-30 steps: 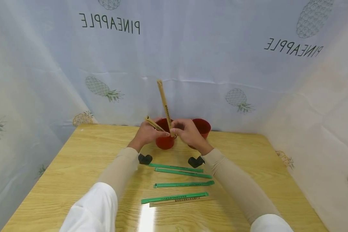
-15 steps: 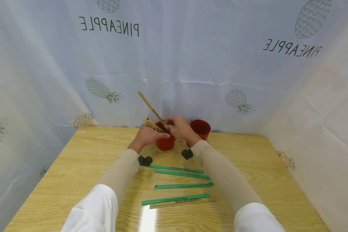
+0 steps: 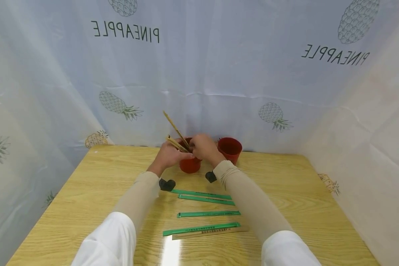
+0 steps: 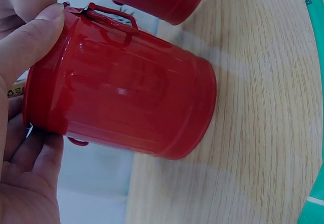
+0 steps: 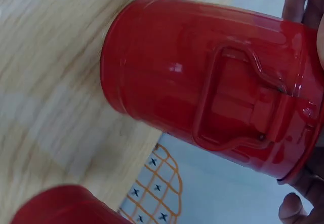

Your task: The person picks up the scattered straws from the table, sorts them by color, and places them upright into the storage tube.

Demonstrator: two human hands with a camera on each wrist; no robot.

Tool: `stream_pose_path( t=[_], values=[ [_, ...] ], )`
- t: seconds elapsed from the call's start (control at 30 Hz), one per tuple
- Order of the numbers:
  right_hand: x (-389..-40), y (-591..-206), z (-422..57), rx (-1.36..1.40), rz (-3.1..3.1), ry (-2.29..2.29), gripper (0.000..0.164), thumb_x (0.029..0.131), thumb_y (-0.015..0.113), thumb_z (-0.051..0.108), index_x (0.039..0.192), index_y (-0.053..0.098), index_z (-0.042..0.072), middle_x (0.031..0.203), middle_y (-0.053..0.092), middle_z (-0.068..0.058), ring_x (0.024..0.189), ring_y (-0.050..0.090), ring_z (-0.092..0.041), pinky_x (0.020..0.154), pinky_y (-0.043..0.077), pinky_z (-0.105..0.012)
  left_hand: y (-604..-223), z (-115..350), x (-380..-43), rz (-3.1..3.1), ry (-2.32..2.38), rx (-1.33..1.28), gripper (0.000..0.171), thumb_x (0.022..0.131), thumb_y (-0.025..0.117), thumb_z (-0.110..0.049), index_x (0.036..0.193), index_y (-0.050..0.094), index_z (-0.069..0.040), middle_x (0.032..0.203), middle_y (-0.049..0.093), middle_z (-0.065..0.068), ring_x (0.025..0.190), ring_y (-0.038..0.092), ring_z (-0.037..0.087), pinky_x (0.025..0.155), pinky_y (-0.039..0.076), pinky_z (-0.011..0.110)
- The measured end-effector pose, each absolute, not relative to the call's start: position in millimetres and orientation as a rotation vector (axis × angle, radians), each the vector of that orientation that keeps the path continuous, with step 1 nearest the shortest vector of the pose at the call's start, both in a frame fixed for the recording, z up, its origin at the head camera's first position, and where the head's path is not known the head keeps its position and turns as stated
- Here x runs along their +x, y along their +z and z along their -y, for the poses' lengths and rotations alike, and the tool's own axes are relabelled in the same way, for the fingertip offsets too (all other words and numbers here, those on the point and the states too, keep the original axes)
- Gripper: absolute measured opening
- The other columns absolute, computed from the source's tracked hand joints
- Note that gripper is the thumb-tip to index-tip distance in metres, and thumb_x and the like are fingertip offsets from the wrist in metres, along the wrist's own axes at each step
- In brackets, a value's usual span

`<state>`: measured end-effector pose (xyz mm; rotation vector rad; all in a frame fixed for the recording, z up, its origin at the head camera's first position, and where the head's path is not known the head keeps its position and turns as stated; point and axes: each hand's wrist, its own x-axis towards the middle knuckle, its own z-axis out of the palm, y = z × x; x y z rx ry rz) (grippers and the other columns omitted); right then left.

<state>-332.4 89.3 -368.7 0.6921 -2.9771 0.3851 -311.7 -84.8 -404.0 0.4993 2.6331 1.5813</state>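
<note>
- Left hand [image 3: 168,155]: grips left cup at the rim, thumb on near side, other fingers round the left side; black piece [image 3: 167,184] at its wrist.
- Low straw [image 3: 176,143]: brown, tilted, top end leaning left over left hand, bottom toward left cup; may be more than one, can't tell; whether the hand pins it, also unclear.
- Tall straw [image 3: 174,128]: brown, tilted up-left, bottom end at left cup's mouth, by right fingertips.
- Left cup [image 3: 190,167]: red, side handles, upright near middle of table's far edge. Inside mostly hidden by hands.
- Green straws [image 3: 208,214]: four, flat on table [image 3: 86,207], lying roughly parallel to far edge, well in from left and right edges. Two farthest lie close together; their right ends meet right sleeve [image 3: 252,199].
- Flat straw [image 3: 210,232]: brown, on table, just beside nearest green one, farthest of the row from far edge.
- Right hand [image 3: 206,148]: over left cup's right rim, fingers curled, pinching tall straw; fingertips partly hidden.
- Right cup [image 3: 233,159]: red, upright near far edge, right of right hand, apart from left cup.
- Sheet [image 3: 219,66]: pineapple print, hangs beyond far edge.
</note>
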Motion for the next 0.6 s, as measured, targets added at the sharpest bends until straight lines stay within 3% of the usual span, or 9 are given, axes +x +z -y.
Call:
stream_pose_path(
  t=[0.27, 0.47, 0.6],
  values=[
    [-328.4, -363.9, -91.3, 0.701, 2.959, 0.298, 0.018, 0.101, 0.068, 0.017, 0.109, 0.083, 0.013, 0.101, 0.079, -0.003, 0.091, 0.062, -0.021, 0.088, 0.06, -0.035, -404.8, 84.6, -310.8, -2.62, 1.581, 0.493, 0.073, 0.084, 0.088, -0.038, 0.149, 0.059, -0.025, 0.145, 0.065, 0.001, 0.134, 0.06, 0.028, 0.114, 0.05, 0.05],
    [-319.3, -361.4, -104.4, 0.681, 2.91, 0.727, 0.019, 0.1, 0.069, 0.015, 0.112, 0.081, 0.007, 0.11, 0.079, -0.008, 0.094, 0.066, -0.023, 0.081, 0.063, -0.034, -403.1, 84.9, -310.8, -2.613, 1.577, 0.485, 0.081, 0.085, 0.087, -0.038, 0.155, 0.052, -0.02, 0.152, 0.06, 0.006, 0.139, 0.057, 0.03, 0.117, 0.047, 0.051],
    [-307.9, -359.8, -118.3, 0.694, 2.838, 0.939, 0.017, 0.099, 0.07, 0.014, 0.108, 0.081, 0.006, 0.105, 0.079, -0.009, 0.087, 0.065, -0.023, 0.072, 0.06, -0.033, -403.1, 85.3, -312.3, -2.615, 1.582, 0.461, 0.084, 0.085, 0.087, -0.038, 0.157, 0.049, -0.016, 0.158, 0.054, 0.007, 0.143, 0.053, 0.033, 0.118, 0.046, 0.053]
  ],
)
